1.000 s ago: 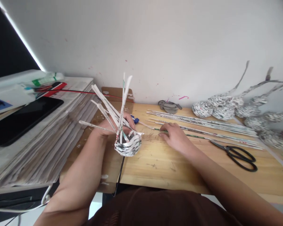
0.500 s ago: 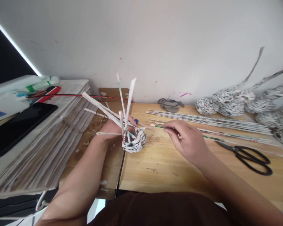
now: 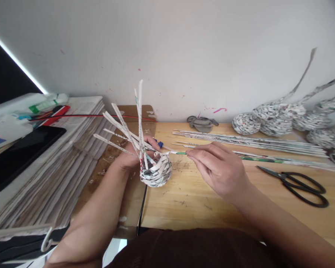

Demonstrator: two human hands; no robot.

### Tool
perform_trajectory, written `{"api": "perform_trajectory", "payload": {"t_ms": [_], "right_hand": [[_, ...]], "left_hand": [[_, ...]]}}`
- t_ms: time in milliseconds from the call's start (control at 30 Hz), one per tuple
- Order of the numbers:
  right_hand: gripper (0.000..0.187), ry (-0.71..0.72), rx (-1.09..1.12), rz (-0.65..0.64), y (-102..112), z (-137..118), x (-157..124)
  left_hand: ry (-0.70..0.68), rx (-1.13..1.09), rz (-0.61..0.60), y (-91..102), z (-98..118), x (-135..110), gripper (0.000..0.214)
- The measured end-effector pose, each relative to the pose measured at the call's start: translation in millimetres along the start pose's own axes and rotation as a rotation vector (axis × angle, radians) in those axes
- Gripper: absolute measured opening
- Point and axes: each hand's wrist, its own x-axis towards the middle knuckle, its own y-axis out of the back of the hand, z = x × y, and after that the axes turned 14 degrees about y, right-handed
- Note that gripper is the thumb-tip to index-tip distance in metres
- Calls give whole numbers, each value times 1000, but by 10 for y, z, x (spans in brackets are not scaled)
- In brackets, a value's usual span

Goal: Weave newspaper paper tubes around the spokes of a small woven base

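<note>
One woven paper basket (image 3: 155,170), small and unfinished, with loose uprights fanning upward. It sits at the left edge of the wooden table (image 3: 201,201); resting or lifted cannot be told.

- Left hand (image 3: 130,159): curled round the basket's far side, gripping it.
- Right hand (image 3: 220,169): fingertips pinched on a rolled paper tube (image 3: 180,153) whose tip meets the basket rim.
- Handling: probably very light and crushable. The tube looks stiff but prone to kinking, so it is best held near the working end.
- Nearby: spare tubes (image 3: 254,140), scissors (image 3: 298,180), newspaper stack (image 3: 58,163).

Matt rolled-newspaper basket (image 3: 155,172) and tubes (image 3: 248,143) on scuffed pale wood table (image 3: 184,201); glossy black metal scissors (image 3: 298,181).
</note>
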Motion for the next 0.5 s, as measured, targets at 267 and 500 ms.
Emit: {"api": "perform_trajectory", "payload": {"t_ms": [267,500], "right_hand": [[18,35,-22,-1,-14,-1,-2],[24,32,-14,-55,0,-3,-26]], "left_hand": [[2,22,-14,-4,15,10,19],[-15,-6,-39,-12,-1,-3,22]]}}
